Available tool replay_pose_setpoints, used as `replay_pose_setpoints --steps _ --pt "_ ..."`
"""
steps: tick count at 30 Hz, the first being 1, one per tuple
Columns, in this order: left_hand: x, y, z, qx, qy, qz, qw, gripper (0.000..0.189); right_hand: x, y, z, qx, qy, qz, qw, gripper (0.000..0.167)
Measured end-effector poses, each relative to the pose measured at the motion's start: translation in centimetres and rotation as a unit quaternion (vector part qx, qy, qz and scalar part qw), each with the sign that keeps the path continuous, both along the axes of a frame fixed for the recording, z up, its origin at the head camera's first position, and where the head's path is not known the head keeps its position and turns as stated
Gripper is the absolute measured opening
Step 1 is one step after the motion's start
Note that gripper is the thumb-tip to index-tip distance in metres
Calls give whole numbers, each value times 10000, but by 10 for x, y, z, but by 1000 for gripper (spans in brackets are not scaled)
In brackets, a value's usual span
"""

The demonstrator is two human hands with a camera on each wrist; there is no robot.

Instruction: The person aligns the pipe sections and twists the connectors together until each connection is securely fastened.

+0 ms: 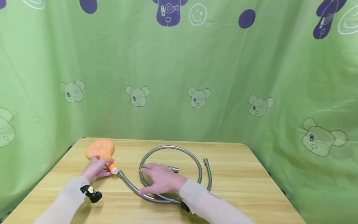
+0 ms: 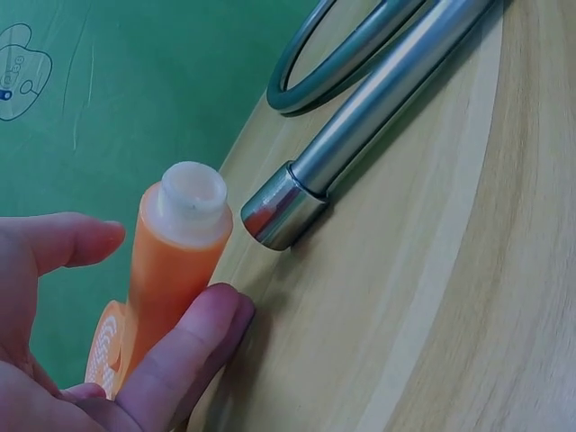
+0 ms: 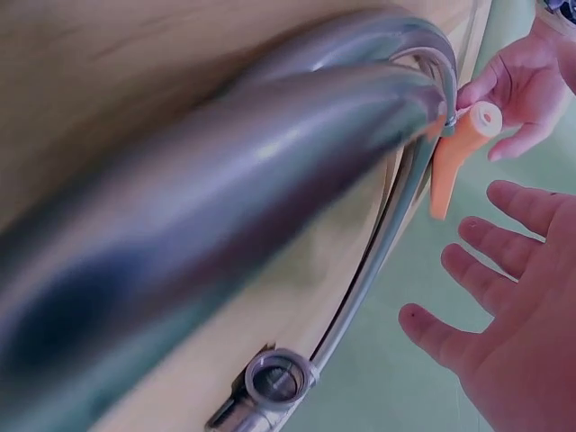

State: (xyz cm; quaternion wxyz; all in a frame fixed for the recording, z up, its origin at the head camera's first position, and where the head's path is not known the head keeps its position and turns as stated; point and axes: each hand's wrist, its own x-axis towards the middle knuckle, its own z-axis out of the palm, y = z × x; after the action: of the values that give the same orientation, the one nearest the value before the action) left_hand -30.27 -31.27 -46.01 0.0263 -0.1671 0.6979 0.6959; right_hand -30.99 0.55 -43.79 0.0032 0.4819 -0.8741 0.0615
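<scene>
An orange shower head [image 1: 100, 148] lies at the table's left side, its white threaded end [image 2: 193, 193] pointing toward the metal shower hose [image 1: 131, 185]. My left hand [image 1: 96, 168] holds its handle [image 2: 171, 274], with one finger standing off from it in the left wrist view. The hose's end nut [image 2: 284, 207] rests on the table beside the white end, a small gap apart. My right hand [image 1: 162, 179] hovers over the coiled hose, fingers spread and holding nothing. In the right wrist view, a blurred stretch of hose [image 3: 225, 198] fills the foreground, close to the camera.
A short metal fitting [image 1: 173, 169] with a round opening sits inside the coil. The hose's other end [image 1: 206, 161] points to the back right. The wooden table [image 1: 237, 199] meets a green printed curtain [image 1: 167, 124] behind and at both sides.
</scene>
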Motion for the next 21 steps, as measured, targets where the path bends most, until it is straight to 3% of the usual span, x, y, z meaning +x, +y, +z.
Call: replay_pose_setpoints --steps 10,21 --pt "-1 1 -2 -66 -40 -61 10000 109 -2 -18 -8 197 -72 4 9998 91" --pt "0 -2 0 -152 -32 -61 9999 105 -5 -41 -6 311 20 127 9994 92"
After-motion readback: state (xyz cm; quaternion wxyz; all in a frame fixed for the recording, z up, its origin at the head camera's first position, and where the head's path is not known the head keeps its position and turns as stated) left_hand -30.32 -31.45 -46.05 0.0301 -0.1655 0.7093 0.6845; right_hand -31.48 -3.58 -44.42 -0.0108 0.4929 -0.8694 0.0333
